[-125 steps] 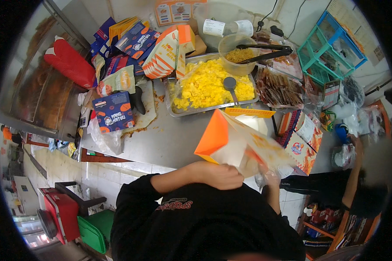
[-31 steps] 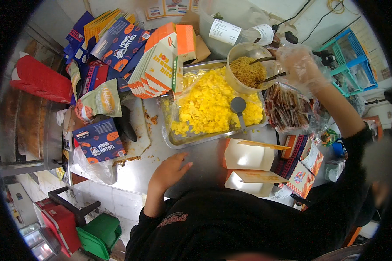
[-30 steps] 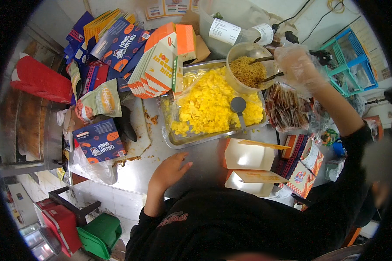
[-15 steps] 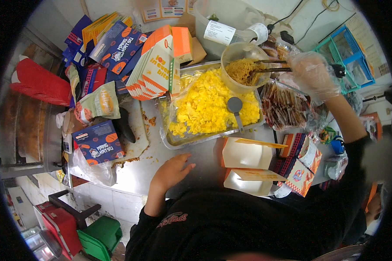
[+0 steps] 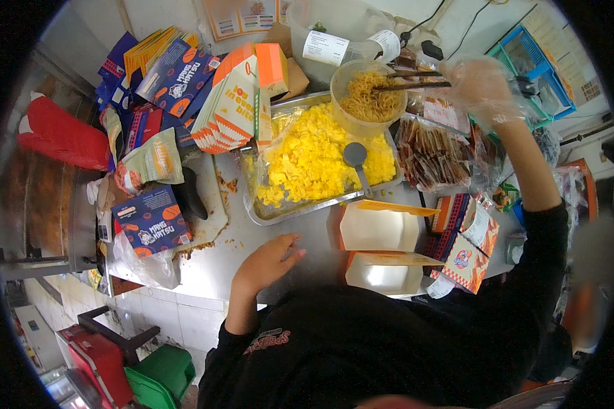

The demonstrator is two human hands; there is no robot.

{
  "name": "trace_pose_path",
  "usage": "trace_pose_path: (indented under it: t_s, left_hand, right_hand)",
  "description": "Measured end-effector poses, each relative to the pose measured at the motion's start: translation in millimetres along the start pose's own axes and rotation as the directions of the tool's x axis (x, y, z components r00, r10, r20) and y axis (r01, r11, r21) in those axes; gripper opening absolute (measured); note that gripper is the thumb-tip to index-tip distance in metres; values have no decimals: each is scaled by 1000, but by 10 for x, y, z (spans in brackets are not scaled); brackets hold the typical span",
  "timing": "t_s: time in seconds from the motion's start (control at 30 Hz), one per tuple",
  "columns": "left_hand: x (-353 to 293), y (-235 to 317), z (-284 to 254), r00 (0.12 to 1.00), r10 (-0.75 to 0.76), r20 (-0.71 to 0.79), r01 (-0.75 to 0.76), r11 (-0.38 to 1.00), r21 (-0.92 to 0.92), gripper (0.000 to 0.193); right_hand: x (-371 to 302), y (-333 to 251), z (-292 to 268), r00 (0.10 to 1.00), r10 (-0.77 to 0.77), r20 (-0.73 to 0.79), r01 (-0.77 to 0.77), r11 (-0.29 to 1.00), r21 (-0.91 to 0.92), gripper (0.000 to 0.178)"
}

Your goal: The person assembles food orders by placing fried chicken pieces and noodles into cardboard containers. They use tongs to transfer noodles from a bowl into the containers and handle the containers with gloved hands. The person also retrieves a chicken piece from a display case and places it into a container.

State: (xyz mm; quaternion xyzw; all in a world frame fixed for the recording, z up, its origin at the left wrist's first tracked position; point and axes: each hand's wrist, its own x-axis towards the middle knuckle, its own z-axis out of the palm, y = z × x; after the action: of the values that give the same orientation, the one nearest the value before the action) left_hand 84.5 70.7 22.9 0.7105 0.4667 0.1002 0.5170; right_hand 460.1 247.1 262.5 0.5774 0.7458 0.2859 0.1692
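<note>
My right hand [image 5: 481, 92], in a clear plastic glove, is closed around dark chopsticks [image 5: 419, 86]. Their tips reach into a clear round tub [image 5: 345, 117] of thin brown noodles [image 5: 368, 95]. This tub stands over the back right part of a metal tray [image 5: 269, 217] heaped with chopped yellow egg-like pieces [image 5: 307, 157]. A dark grey scoop [image 5: 354, 155] lies on the yellow pieces. My bare left hand [image 5: 269, 262] hovers by the near table edge, fingers apart, holding nothing. Right of it sit two open paper boxes, a farther one [image 5: 382, 232] and a nearer one [image 5: 382, 278], with white insides.
Stacked orange and white cartons [image 5: 228, 102] and blue cartons [image 5: 177, 78] crowd the back left. A blue box [image 5: 153, 221] lies at left. Many sachets [image 5: 433, 153] fill the right side, near folded printed boxes [image 5: 467, 255]. A large clear container [image 5: 341, 20] stands behind.
My right hand and the chopsticks have shifted slightly within the noodle tub, their tips now higher on the noodles. The whole view has moved a little; my left hand stays open near the edge.
</note>
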Motion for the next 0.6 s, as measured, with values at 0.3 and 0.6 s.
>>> trace_pose_path:
  t_s: [0.3,0.6]
  left_hand:
    - [-170,-134,-115,988,-151,-3,151,988,-10,53]
    - [-145,-79,-101,997,-65,-46,65,998,2,55]
  right_hand:
    - [-29,183,-33,995,83,61,-89,991,96,53]
    - [-236,287,-278,972,229,-44,-216,954,206,50]
